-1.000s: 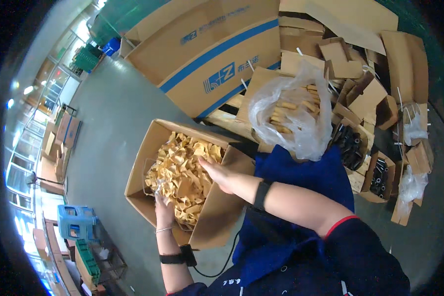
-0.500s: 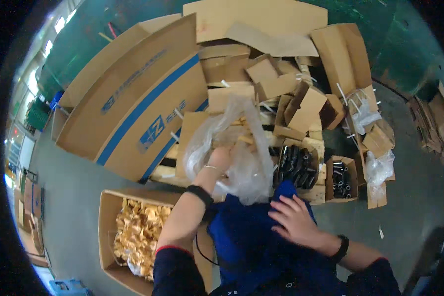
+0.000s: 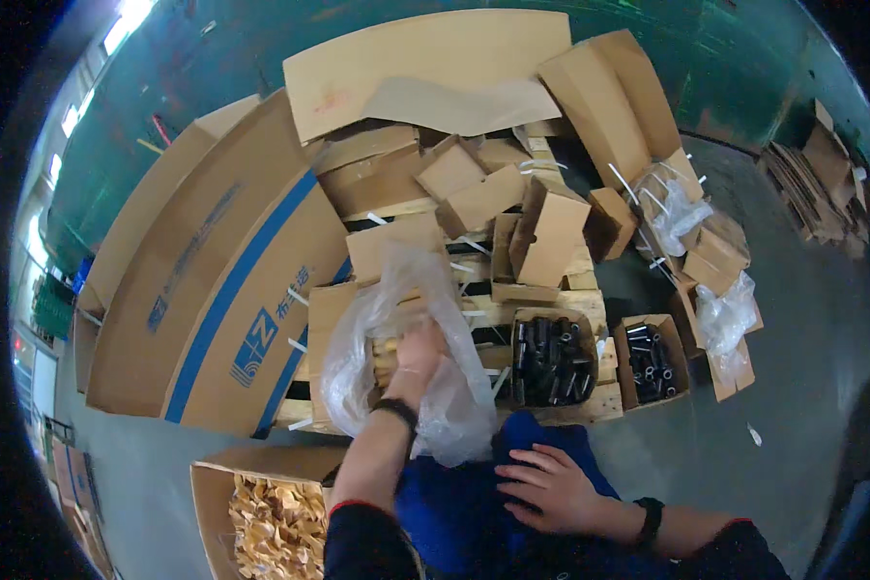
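My left hand (image 3: 418, 350) reaches into the mouth of a clear plastic bag (image 3: 464, 420). Its fingers are blurred and partly hidden there. Tan, gold-coloured pieces (image 3: 385, 360) show inside the bag beside that hand, too indistinct to name. My right hand (image 3: 549, 490) lies with fingers spread on the dark blue cloth (image 3: 435, 512) over my lap, holding nothing. To the right of the bag, a small cardboard box (image 3: 594, 372) holds black tube-like parts (image 3: 551, 358).
A second box (image 3: 681, 377) of short black tubes sits further right. Crumpled gold-coloured pieces (image 3: 275, 527) fill a carton (image 3: 213, 517) at lower left. A large carton (image 3: 222, 358) stands left of the wooden pallet (image 3: 590, 290). Torn cardboard (image 3: 551, 237) and white straps lie on the pallet.
The view has shifted, so the pallet sits lower and further left in the picture. My left hand stays in the bag, and more of the tan pieces show. My right hand still rests on the cloth.
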The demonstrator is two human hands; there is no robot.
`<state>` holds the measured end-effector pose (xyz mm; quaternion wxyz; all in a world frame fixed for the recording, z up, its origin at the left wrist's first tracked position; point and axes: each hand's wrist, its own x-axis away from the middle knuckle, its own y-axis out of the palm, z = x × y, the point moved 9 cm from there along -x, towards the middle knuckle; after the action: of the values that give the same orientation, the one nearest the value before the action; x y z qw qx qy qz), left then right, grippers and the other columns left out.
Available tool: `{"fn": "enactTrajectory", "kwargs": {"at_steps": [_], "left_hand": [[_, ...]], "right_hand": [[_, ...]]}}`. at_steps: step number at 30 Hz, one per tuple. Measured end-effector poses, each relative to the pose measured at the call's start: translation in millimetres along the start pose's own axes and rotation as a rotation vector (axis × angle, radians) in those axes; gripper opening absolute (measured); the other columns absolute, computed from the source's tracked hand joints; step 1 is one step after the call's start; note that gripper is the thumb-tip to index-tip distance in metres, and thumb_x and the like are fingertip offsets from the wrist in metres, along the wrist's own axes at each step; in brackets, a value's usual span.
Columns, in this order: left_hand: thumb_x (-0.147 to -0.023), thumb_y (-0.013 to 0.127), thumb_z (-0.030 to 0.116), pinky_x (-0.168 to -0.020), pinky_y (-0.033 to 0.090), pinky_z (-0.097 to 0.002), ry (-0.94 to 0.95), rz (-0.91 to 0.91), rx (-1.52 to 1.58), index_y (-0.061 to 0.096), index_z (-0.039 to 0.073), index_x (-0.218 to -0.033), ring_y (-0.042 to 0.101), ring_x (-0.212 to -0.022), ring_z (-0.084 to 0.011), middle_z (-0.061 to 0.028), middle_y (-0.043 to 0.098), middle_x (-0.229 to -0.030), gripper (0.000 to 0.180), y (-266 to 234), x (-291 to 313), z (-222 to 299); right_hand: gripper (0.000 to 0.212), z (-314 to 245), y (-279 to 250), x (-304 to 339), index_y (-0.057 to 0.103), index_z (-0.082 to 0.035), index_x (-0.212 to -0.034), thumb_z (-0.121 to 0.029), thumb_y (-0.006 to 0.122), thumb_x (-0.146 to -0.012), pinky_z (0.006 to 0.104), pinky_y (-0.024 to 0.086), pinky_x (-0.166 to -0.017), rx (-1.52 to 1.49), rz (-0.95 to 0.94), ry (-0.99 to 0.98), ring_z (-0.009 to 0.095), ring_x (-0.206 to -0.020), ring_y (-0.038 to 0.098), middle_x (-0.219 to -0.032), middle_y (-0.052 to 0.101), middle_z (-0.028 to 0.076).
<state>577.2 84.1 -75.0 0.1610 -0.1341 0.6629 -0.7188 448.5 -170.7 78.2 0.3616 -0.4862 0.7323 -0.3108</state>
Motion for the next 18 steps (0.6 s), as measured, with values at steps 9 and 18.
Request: {"fn": "enactTrajectory", "kwargs": {"at_steps": [9,18], "left_hand": [[-0.084,0.046,0.038,-0.039,0.033,-0.0206,0.161,-0.294,1.650,0.025,0.004,-0.123,0.041,-0.045,-0.0088,-0.0032,0.045,-0.059,0.056,-178,190,84],[-0.078,0.030,0.060,-0.028,0.025,-0.0161,0.033,-0.960,2.244,0.011,0.015,-0.134,0.032,-0.032,-0.0053,-0.0032,0.040,-0.049,0.074,-184,288,165]], "right_hand": [[0.038,13,-63,-11,0.053,-0.005,-0.105,-0.010,0.066,-0.070,0.0293,0.044,-0.072,-0.612,0.297,0.125,0.020,-0.082,0.055,-0.090,0.057,0.007],[0.025,-57,-91,1,0.058,-0.009,-0.098,-0.008,0.061,-0.073,0.0297,0.044,-0.064,-0.723,0.140,-0.274,0.020,-0.073,0.056,-0.081,0.058,0.006]]}}
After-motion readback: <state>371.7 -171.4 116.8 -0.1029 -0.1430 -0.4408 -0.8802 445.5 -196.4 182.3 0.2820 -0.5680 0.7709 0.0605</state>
